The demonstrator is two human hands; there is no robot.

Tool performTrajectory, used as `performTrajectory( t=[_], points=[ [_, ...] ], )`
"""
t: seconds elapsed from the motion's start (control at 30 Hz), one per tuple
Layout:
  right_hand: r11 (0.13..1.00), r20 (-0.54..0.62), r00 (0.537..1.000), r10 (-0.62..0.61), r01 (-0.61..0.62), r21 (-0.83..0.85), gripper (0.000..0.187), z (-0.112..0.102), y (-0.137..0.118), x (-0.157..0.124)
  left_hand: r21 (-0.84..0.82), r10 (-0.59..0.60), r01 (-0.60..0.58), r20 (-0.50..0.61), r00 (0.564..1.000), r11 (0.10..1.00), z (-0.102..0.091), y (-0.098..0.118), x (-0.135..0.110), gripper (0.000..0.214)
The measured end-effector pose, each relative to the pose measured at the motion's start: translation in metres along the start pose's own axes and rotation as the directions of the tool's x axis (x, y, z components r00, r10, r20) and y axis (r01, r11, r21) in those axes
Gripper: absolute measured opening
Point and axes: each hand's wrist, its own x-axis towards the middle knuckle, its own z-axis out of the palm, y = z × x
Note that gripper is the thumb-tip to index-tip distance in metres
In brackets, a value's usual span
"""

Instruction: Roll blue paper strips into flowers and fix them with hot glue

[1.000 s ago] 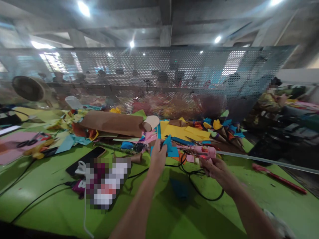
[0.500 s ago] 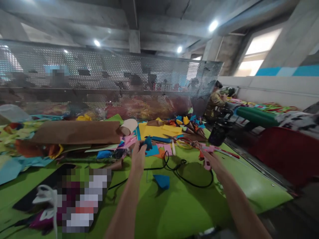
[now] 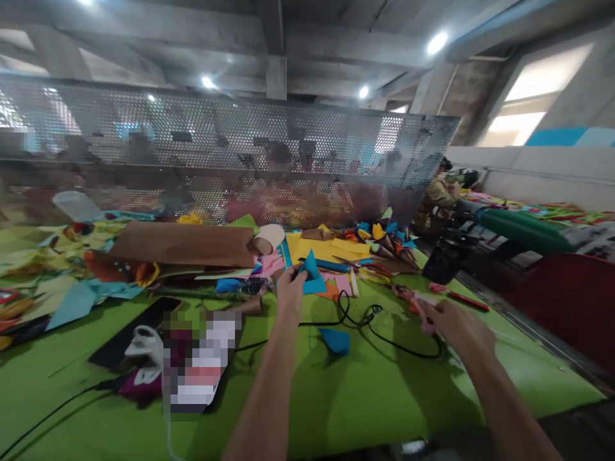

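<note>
My left hand point(image 3: 289, 292) is raised over the green table point(image 3: 365, 397) and pinches a small blue paper cone point(image 3: 310, 269) by its lower edge. My right hand point(image 3: 456, 326) is closed round the handle of a pink glue gun point(image 3: 417, 305), whose nozzle points left and lies low near the table. The gun's black cord point(image 3: 379, 330) loops across the green surface between my hands. A second blue paper piece point(image 3: 335, 340) lies flat on the table below my left hand.
A brown paper roll point(image 3: 187, 243), yellow sheets point(image 3: 331, 248) and coloured cones point(image 3: 389, 240) are piled at the back against a perforated metal screen point(image 3: 230, 153). A black phone point(image 3: 129, 331) and a white plug point(image 3: 144, 342) lie left. A person point(image 3: 438, 192) sits far right.
The view swung right, then partly back left. My right hand lowered the glue gun from beside the cone toward the table. The blue cone stays pinched in my left hand.
</note>
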Motion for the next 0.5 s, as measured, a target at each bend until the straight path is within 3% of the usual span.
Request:
performTrajectory(
  t=[0.07,0.13,0.2,0.27,0.3,0.4,0.5],
  points=[
    [0.994,-0.102,0.988,-0.113,0.112,-0.018,0.047,0.000,-0.008,-0.013,-0.024,-0.014,0.014,-0.003,1.000,1.000,0.001,0.001,0.000,0.018],
    [0.925,-0.156,0.916,-0.369,0.379,0.037,0.037,0.006,-0.025,-0.031,-0.040,-0.023,0.023,-0.013,1.000,0.999,0.002,0.002,-0.001,0.018],
    [0.762,-0.022,0.777,-0.629,0.622,0.181,0.030,0.019,-0.048,-0.051,-0.046,-0.030,0.029,-0.027,0.999,0.999,0.003,0.002,-0.001,0.017],
    [0.658,0.095,0.662,-0.744,0.700,0.278,0.025,0.034,-0.071,-0.073,-0.045,-0.032,0.030,-0.040,0.999,0.999,0.003,0.003,-0.002,0.014],
    [0.649,0.158,0.632,-0.758,0.710,0.272,0.024,0.041,-0.081,-0.083,-0.044,-0.031,0.029,-0.046,0.998,0.999,0.003,0.003,-0.003,0.013],
    [0.705,0.243,0.664,-0.708,0.687,0.176,0.024,0.057,-0.098,-0.105,-0.048,-0.030,0.028,-0.053,0.998,0.998,0.002,0.004,-0.003,0.011],
    [0.740,0.201,0.712,-0.673,0.647,0.186,0.019,0.063,-0.097,-0.112,-0.067,-0.036,0.033,-0.049,0.998,0.997,0.002,0.005,-0.003,0.015]
  ],
)
